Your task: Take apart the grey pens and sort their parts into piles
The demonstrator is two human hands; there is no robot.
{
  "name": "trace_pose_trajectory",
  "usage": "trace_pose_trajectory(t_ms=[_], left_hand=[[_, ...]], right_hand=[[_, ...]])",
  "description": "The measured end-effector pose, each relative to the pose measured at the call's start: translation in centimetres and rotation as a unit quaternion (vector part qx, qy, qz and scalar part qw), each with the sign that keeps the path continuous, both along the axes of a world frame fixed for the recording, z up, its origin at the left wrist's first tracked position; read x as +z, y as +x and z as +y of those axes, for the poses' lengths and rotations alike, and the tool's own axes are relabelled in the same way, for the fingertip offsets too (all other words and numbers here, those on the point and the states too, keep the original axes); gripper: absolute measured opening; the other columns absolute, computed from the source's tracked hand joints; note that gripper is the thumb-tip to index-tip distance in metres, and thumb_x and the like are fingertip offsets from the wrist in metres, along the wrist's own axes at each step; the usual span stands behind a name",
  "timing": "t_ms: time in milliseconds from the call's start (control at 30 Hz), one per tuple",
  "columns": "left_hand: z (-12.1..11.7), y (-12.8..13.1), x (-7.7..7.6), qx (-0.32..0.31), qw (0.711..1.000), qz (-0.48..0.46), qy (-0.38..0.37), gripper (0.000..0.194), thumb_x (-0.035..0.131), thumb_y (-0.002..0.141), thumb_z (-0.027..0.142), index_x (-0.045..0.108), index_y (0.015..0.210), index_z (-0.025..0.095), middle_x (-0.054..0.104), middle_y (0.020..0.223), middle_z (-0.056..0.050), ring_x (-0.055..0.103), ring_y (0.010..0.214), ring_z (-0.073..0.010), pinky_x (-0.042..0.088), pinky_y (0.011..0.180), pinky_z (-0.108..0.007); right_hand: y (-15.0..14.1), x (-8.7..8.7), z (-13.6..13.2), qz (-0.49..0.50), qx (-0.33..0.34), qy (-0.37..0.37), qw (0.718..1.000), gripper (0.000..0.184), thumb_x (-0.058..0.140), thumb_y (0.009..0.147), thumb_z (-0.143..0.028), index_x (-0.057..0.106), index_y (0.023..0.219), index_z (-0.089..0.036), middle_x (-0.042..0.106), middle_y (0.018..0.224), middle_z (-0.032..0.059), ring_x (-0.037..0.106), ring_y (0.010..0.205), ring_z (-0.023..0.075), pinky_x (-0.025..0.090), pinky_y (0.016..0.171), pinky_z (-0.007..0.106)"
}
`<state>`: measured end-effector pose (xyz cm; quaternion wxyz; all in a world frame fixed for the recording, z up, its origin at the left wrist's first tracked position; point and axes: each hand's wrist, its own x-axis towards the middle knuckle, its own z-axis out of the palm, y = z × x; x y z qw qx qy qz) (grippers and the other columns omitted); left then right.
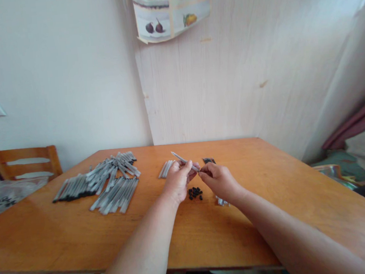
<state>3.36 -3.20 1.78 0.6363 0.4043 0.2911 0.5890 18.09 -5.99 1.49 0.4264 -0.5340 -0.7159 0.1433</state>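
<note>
My left hand (177, 181) is closed around a slim pale-grey pen (179, 156), its pointed end tilted up and away to the left. At the pen's near end, the fingertips of my right hand (221, 180) are pinched together; what sits between them is too small to make out. Below the hands lies a cluster of small black plugs (194, 192). Several clear pen barrels (165, 169) rest just beyond my left hand. Partly hidden by my right hand are thin dark sticks (208, 160) behind it and small clear pieces (221, 201) under it.
Grey pens with black ends (74, 189) are heaped on the left of the wooden table (141, 240), beside a row of clear barrels (116, 196). A wooden chair (26, 154) stands at the far left. Fruit pictures (170, 9) hang on the wall behind.
</note>
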Motion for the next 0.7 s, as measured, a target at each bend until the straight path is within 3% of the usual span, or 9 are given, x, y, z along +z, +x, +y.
trace_pose_trajectory(t_ms=[233,500,700], left_hand=[[0.26,-0.40,-0.01,-0.050,0.999,-0.014,0.014,0.028,0.072,0.080,0.030,0.055,0.099,0.019,0.073,0.091,-0.008,0.070,0.085,-0.0188,0.053,0.082,-0.036],[0.27,-0.38,-0.02,-0.011,1.000,0.027,-0.003,0.030,0.076,0.075,0.036,0.055,0.085,0.017,0.072,0.083,-0.007,0.069,0.075,-0.0170,0.053,0.073,-0.032],[0.50,-0.48,-0.27,-0.004,1.000,0.023,0.003,0.031,0.077,0.074,0.036,0.054,0.085,0.017,0.072,0.085,-0.007,0.069,0.075,-0.0168,0.053,0.073,-0.030]], right_hand=[[0.06,-0.24,0.15,0.107,0.039,-0.080,0.990,0.022,0.052,0.086,-0.038,0.060,0.085,-0.018,0.061,0.067,0.0002,0.051,0.056,0.0118,0.038,0.052,0.023],[-0.07,0.05,0.02,0.015,-0.003,0.016,1.000,0.015,0.057,0.084,-0.033,0.060,0.079,-0.019,0.061,0.069,0.0009,0.053,0.063,0.0135,0.037,0.057,0.025],[-0.10,0.05,-0.02,0.067,0.023,-0.058,0.996,0.031,0.048,0.091,-0.044,0.060,0.077,-0.018,0.062,0.066,0.0018,0.055,0.057,0.0126,0.039,0.052,0.024]])
